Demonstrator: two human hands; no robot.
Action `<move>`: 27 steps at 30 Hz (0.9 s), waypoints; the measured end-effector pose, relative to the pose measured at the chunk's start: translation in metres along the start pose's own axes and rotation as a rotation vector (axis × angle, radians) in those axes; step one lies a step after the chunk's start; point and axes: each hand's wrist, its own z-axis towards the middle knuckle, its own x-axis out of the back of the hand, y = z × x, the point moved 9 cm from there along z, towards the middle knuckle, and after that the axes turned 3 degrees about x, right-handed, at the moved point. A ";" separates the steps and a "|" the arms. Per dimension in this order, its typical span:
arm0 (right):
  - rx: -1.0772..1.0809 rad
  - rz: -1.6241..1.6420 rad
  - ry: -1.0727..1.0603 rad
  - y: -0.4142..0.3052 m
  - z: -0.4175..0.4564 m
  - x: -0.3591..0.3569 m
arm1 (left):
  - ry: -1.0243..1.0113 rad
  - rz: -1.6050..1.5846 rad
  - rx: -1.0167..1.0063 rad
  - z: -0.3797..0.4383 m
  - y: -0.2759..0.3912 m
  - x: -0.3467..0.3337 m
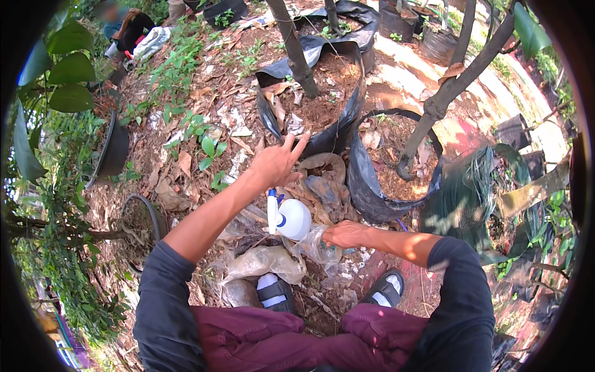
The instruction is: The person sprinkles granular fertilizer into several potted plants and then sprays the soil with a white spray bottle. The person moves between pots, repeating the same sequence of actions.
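My left hand (pixel 277 162) reaches forward with its fingers spread, near the rim of a black plastic grow bag (pixel 341 125) that holds soil and a tree trunk. Nothing shows in its fingers. Lower down, my right hand (pixel 346 234) has its fingers closed on a clear plastic bag (pixel 316 246). Between the hands is a white spray bottle (pixel 295 219) with a blue-and-white trigger head; its base is partly hidden by the plastic. To the right stands a second black grow bag (pixel 372 195) with a slanting trunk.
Crumpled plastic (pixel 267 262) lies by my sandalled feet. Dark green netting (pixel 460 209) is at right. Black pots (pixel 155 216) stand at left among leafy plants. Dry leaves cover much of the ground. Another person (pixel 123 28) sits at the far upper left.
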 end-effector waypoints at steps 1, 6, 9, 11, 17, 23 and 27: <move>-0.001 0.017 -0.016 -0.001 0.000 0.005 | -0.003 -0.006 0.003 0.000 0.000 0.000; -0.062 0.180 -0.175 -0.016 0.007 0.045 | 0.010 -0.003 -0.017 -0.002 0.000 0.001; -0.161 0.429 -0.299 -0.030 0.009 0.071 | 0.027 0.000 -0.033 -0.003 0.001 0.002; -0.123 0.483 -0.214 -0.030 0.018 0.097 | 0.033 -0.004 -0.039 -0.001 0.002 0.001; -0.037 0.581 0.196 0.000 0.034 0.212 | -0.036 0.048 -0.017 0.005 -0.002 -0.005; -0.276 0.257 0.862 0.061 0.009 0.318 | 0.030 0.049 -0.032 0.003 0.004 0.005; -0.483 0.116 0.917 0.104 0.001 0.321 | 0.034 0.056 -0.025 0.000 0.007 0.012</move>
